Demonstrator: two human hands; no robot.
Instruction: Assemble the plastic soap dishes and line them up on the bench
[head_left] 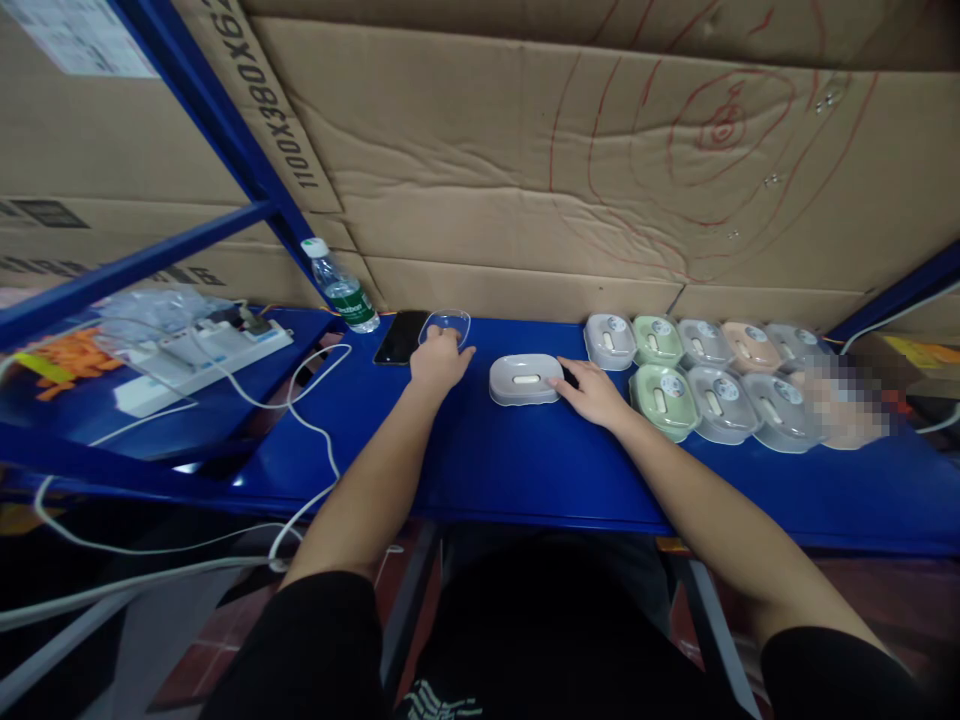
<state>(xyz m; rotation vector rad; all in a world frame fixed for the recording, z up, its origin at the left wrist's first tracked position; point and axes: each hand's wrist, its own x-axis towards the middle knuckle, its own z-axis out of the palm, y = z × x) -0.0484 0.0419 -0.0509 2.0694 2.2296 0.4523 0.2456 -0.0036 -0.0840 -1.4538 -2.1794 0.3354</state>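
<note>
My left hand (437, 360) reaches over a clear, oval plastic dish or lid (461, 321). Its fingers bend down within the rim while the thumb stands apart to the right, so the hand looks open; what lies under the fingertips is too small to make out. My right hand (595, 393) grips the right end of a pale grey lidded plastic box (525, 380), thumb on the top near the front edge and fingers along the end. A white oblong piece (526, 379) sits in the middle of that box's lid. The box lies flat on the blue table (517, 460).
Two rows of similar boxes, grey, green (664, 402) and peach (750, 346), with clear lids, stand at the right. A black phone (400, 338) and a water bottle (346, 295) stand left of the dish. White cables (326, 440) and a power strip (210, 365) lie farther left. Cardboard (465, 150) rises behind.
</note>
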